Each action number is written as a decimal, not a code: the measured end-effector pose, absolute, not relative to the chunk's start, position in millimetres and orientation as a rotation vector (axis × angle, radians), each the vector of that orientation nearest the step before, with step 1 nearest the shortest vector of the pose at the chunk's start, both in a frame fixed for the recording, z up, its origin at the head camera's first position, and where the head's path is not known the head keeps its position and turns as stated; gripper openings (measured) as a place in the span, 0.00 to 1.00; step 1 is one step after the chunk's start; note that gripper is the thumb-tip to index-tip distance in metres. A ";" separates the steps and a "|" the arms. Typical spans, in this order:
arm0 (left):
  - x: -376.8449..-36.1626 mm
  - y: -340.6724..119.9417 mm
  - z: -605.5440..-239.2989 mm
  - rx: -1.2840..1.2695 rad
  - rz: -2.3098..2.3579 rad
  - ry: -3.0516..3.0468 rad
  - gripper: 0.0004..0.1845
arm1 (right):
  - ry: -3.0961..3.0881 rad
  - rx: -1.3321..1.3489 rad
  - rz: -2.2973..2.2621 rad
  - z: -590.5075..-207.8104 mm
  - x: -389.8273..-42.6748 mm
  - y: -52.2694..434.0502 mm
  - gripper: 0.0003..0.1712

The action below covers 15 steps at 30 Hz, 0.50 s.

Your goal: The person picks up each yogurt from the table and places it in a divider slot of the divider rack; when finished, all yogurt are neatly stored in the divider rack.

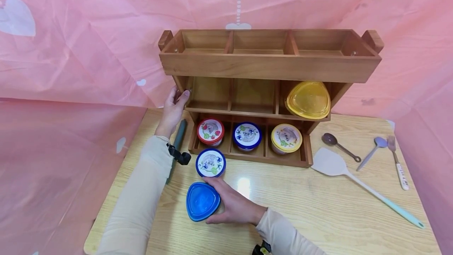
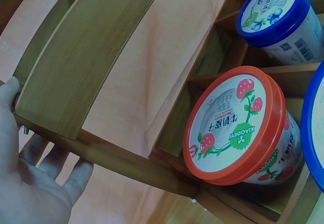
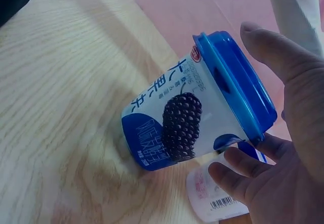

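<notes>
Head view: my right hand curls round the blue-lidded cup, light, slick plastic, grip its sides; left hand clasps the wooden rack behind it.

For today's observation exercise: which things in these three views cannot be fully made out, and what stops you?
- Dark tool, head view: the left hand's sleeve covers its lower part, so its kind is unclear.
- Round blue tub, left wrist view: cut off by the right edge.
- White cup, right wrist view: the right hand's fingers hide it.
</notes>
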<state>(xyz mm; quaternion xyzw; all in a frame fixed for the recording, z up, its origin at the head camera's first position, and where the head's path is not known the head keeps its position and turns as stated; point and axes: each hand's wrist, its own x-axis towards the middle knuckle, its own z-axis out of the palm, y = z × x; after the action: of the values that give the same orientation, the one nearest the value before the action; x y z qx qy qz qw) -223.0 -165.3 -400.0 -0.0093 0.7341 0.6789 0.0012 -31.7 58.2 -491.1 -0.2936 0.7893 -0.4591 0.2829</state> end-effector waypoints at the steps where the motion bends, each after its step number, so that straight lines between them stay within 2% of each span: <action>1: -225.2 -166.0 -403.8 -0.027 2.143 2.302 0.30 | 2.110 -0.786 -1.225 -491.8 -31.4 57.1 0.58; 6: -233.0 -169.0 -418.3 -0.021 2.155 2.323 0.30 | 2.119 -0.815 -1.201 -495.4 -30.6 54.4 0.58; 15: -233.6 -169.4 -420.4 -0.001 2.159 2.339 0.30 | 2.123 -0.826 -1.197 -500.6 -30.6 52.0 0.55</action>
<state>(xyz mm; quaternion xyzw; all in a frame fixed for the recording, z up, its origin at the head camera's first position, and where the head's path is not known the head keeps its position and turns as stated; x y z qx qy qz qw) -233.6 -169.4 -420.4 -0.0004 0.7346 0.6782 -0.0207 -30.6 52.0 -500.6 -0.3082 0.7918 -0.4466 0.2803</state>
